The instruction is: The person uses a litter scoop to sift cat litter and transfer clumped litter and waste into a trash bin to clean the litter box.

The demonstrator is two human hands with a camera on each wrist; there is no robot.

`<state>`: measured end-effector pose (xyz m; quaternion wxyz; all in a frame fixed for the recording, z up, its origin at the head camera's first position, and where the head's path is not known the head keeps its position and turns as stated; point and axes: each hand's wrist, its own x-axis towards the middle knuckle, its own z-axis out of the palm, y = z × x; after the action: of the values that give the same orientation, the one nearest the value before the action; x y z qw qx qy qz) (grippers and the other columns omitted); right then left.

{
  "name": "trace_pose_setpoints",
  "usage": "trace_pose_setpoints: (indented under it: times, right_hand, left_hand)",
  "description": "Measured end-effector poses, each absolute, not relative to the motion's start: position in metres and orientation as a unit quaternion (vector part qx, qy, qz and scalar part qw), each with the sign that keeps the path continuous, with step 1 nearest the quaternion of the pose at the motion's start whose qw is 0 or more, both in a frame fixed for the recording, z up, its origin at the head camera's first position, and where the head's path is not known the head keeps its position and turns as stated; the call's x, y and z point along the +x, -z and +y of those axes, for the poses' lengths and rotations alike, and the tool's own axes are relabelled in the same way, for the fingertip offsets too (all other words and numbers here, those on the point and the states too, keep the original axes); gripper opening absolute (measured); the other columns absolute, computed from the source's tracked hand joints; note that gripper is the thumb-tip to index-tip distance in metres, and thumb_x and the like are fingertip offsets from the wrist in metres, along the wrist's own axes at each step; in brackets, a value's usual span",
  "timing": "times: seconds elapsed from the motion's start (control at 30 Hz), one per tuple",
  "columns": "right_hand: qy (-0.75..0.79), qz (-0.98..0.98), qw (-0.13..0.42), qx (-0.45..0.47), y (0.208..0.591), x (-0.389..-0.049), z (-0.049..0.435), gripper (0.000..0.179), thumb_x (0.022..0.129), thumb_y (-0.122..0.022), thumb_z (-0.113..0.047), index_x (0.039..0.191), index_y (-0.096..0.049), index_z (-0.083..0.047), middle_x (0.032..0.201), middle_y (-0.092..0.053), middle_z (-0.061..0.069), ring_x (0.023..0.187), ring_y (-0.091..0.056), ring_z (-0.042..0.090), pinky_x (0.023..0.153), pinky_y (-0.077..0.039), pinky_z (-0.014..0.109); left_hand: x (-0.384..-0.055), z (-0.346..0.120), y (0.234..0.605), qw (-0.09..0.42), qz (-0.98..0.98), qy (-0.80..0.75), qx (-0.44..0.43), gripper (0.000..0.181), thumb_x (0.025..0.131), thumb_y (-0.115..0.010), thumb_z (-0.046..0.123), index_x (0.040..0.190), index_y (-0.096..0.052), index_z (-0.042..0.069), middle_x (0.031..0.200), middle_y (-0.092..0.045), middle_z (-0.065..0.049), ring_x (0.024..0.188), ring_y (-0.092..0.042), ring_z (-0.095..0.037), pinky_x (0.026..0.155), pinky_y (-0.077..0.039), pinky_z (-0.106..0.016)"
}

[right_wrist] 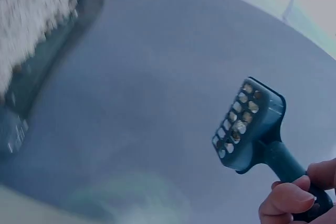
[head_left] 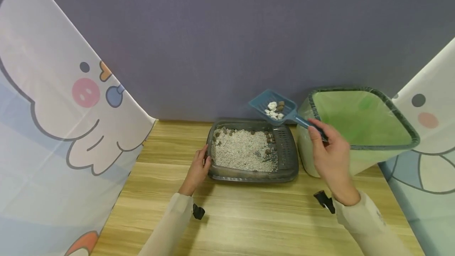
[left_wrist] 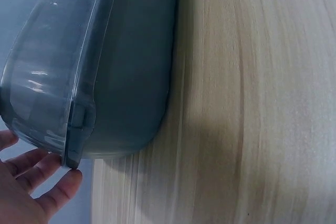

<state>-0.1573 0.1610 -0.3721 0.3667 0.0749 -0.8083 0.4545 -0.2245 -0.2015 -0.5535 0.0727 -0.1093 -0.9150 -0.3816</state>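
Observation:
A grey litter box [head_left: 288, 171] holds pale granular litter with brown lumps scattered along its edges. My left hand [head_left: 197, 169] pinches its left rim between thumb and fingers, and the left wrist view shows this hand [left_wrist: 31, 190] at the box's corner [left_wrist: 79, 124]. In my right hand [head_left: 332, 157] is the handle of a blue slotted litter scoop [head_left: 263, 98]. White clumps [head_left: 273, 106] and brown lumps lie in the scoop, raised over the box's back right corner. From the right wrist, the scoop [right_wrist: 262, 124] shows its slotted underside; my right fingers [right_wrist: 286, 199] wrap its handle.
Right of the box stands a pale bin [head_left: 309, 157] lined with a green bag [head_left: 359, 121], its dark rim higher than the box. The wooden table [head_left: 249, 216] meets a grey backdrop [head_left: 213, 42] behind. Printed cartoon panels [head_left: 53, 137] flank both sides.

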Motion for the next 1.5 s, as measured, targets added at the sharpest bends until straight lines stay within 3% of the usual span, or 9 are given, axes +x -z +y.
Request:
trace_pose_setpoints:
  times: [0.27,0.4,0.5,0.57,0.67,0.8,1.0,1.3,1.5]
  right_hand:
    - [-0.443,-0.792,0.409,-0.099,0.354,-0.157,0.229,0.026,0.092,-0.062,-0.022,0.115,-0.071,-0.014,0.070,-0.055,-0.012,0.042,-0.037,0.001,0.041,-0.029,0.013]
    - [-0.428,-0.786,0.416,-0.162,0.359,-0.157,0.259,0.029,0.091,-0.063,-0.023,0.119,-0.069,-0.017,0.096,-0.065,-0.005,0.054,-0.046,-0.008,0.051,-0.034,0.006]
    - [-0.393,-0.795,0.421,-0.188,0.366,-0.156,0.274,0.031,0.091,-0.062,-0.024,0.121,-0.067,-0.020,0.115,-0.062,0.005,0.068,-0.049,-0.014,0.063,-0.038,0.006]
    - [-0.378,-0.794,0.433,-0.199,0.370,-0.156,0.281,0.031,0.092,-0.061,-0.025,0.122,-0.066,-0.023,0.117,-0.060,0.003,0.077,-0.052,-0.012,0.070,-0.040,0.008]
    - [-0.364,-0.776,0.475,-0.200,0.375,-0.157,0.290,0.027,0.092,-0.060,-0.023,0.119,-0.068,-0.022,0.101,-0.057,-0.011,0.084,-0.051,-0.010,0.077,-0.041,0.010]
    - [-0.369,-0.734,0.545,-0.168,0.376,-0.162,0.294,0.020,0.092,-0.061,-0.012,0.108,-0.074,-0.011,0.087,-0.042,-0.025,0.086,-0.046,-0.010,0.077,-0.042,0.012]
    - [-0.420,-0.659,0.615,-0.102,0.377,-0.166,0.292,0.014,0.089,-0.064,-0.005,0.098,-0.074,-0.001,0.083,-0.047,-0.018,0.086,-0.050,-0.001,0.076,-0.040,0.015]
    - [-0.432,-0.632,0.636,-0.096,0.376,-0.171,0.282,0.011,0.087,-0.066,-0.001,0.085,-0.076,-0.003,0.079,-0.048,-0.016,0.071,-0.046,-0.003,0.065,-0.030,0.014]
    - [-0.425,-0.690,0.576,-0.109,0.377,-0.164,0.270,0.016,0.088,-0.066,-0.007,0.101,-0.075,-0.003,0.083,-0.047,-0.017,0.071,-0.046,-0.004,0.064,-0.037,0.009]
  left_hand:
    - [-0.224,-0.202,0.555,0.074,-0.916,0.380,-0.107,0.051,0.101,-0.043,0.020,0.148,-0.030,0.007,0.118,-0.046,-0.015,0.075,-0.041,-0.020,0.070,-0.039,-0.040]
    - [-0.225,-0.202,0.555,0.071,-0.914,0.385,-0.105,0.051,0.101,-0.043,0.021,0.148,-0.030,0.006,0.119,-0.045,-0.015,0.076,-0.041,-0.021,0.071,-0.039,-0.041]
    - [-0.226,-0.202,0.555,0.064,-0.913,0.389,-0.102,0.052,0.101,-0.042,0.023,0.149,-0.030,0.008,0.120,-0.045,-0.015,0.076,-0.041,-0.021,0.070,-0.039,-0.040]
    - [-0.228,-0.202,0.554,0.063,-0.914,0.387,-0.102,0.052,0.101,-0.042,0.024,0.149,-0.029,0.009,0.120,-0.045,-0.014,0.075,-0.041,-0.020,0.070,-0.039,-0.039]
    - [-0.229,-0.201,0.554,0.070,-0.915,0.383,-0.105,0.052,0.101,-0.042,0.023,0.149,-0.030,0.008,0.119,-0.045,-0.014,0.073,-0.041,-0.019,0.069,-0.039,-0.038]
    - [-0.227,-0.202,0.554,0.079,-0.916,0.378,-0.108,0.051,0.101,-0.043,0.020,0.148,-0.031,0.005,0.118,-0.046,-0.016,0.071,-0.041,-0.019,0.067,-0.039,-0.038]
    - [-0.225,-0.202,0.554,0.059,-0.913,0.388,-0.110,0.051,0.102,-0.041,0.022,0.150,-0.027,0.009,0.118,-0.045,-0.015,0.072,-0.041,-0.018,0.064,-0.039,-0.036]
    - [-0.226,-0.203,0.557,0.056,-0.910,0.395,-0.117,0.051,0.103,-0.038,0.025,0.150,-0.026,0.008,0.118,-0.045,-0.015,0.074,-0.042,-0.018,0.064,-0.039,-0.036]
    - [-0.226,-0.204,0.557,0.060,-0.909,0.395,-0.119,0.051,0.103,-0.039,0.024,0.149,-0.027,0.007,0.119,-0.045,-0.016,0.075,-0.042,-0.019,0.065,-0.039,-0.036]
